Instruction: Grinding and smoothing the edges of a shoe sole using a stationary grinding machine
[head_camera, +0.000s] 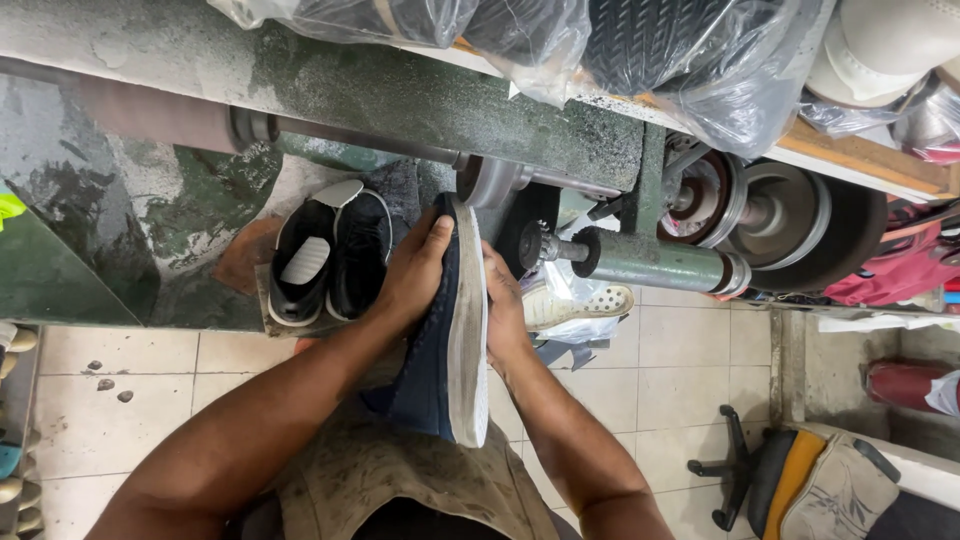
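Note:
A dark blue shoe (437, 340) with a worn white sole (470, 330) is held on its side, toe pointing up at the green grinding machine (420, 100). My left hand (412, 275) wraps the blue upper from the left, thumb near the toe. On the sole side, my right hand (505, 310) presses against the shoe. The toe sits close to a metal wheel (487, 180) on the machine's shaft.
A pair of black shoes (330, 255) stands on a ledge to the left. A white perforated shoe (575, 303) lies in plastic at right. Bagged shoes (640, 50) fill the shelf above. Pulleys (780, 215) turn-side right; a chair base (735, 465) stands on the tiled floor.

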